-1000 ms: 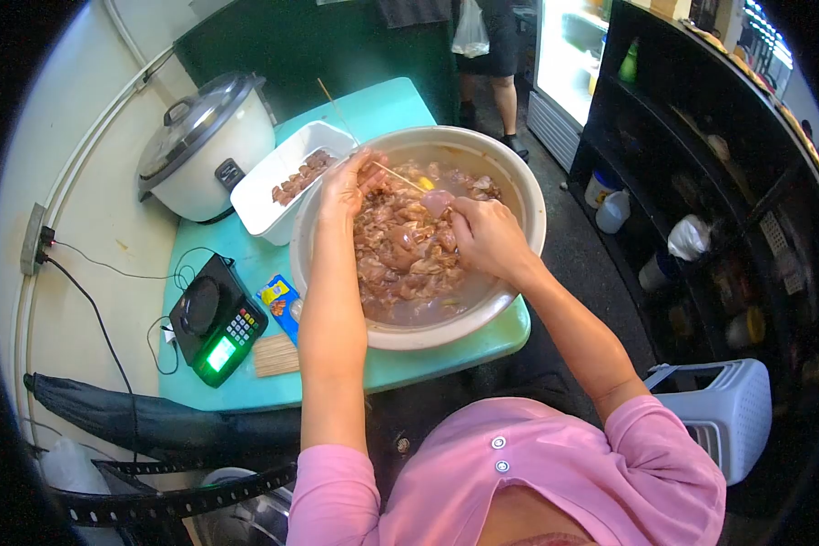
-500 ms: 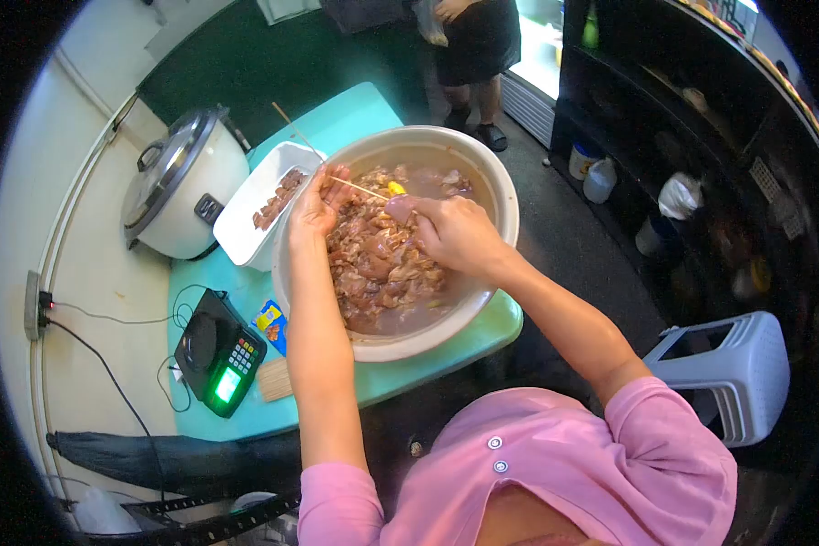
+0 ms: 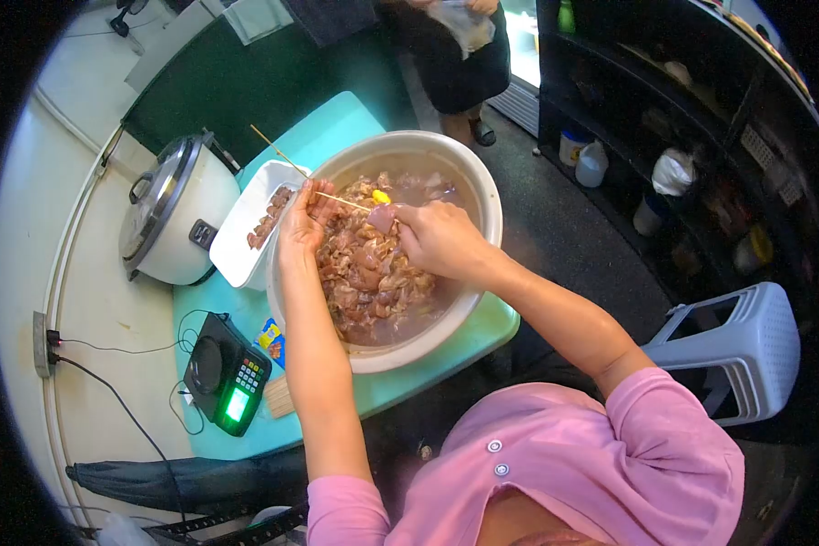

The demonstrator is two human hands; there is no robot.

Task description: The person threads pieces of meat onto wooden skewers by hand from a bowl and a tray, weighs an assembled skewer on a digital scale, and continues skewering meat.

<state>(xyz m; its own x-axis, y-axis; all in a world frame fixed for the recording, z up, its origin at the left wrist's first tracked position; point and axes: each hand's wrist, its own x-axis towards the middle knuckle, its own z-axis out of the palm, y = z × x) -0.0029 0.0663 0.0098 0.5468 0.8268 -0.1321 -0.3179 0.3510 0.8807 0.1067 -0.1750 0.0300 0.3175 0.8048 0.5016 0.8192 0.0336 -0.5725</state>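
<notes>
A large pale basin holds sliced raw meat in cloudy brownish liquid. Over its left side, my left hand grips a thin bamboo skewer, which slants from upper left down to the right. At the skewer's lower end, my right hand pinches a slice of meat; whether the tip has pierced it I cannot tell. Just above that slice, a small yellow piece shows on the meat. A white tray beside the basin contains meat pieces, partly hidden by my left hand.
The turquoise table also carries a rice cooker, a lit digital scale, a blue-yellow packet and a bundle of skewers. Grey stools stand at right. Behind, another person holds a plastic bag.
The whole view has shifted slightly. Both my hands keep nearly the same hold on skewer and meat slice. The other person's plastic bag is now between their two hands.
</notes>
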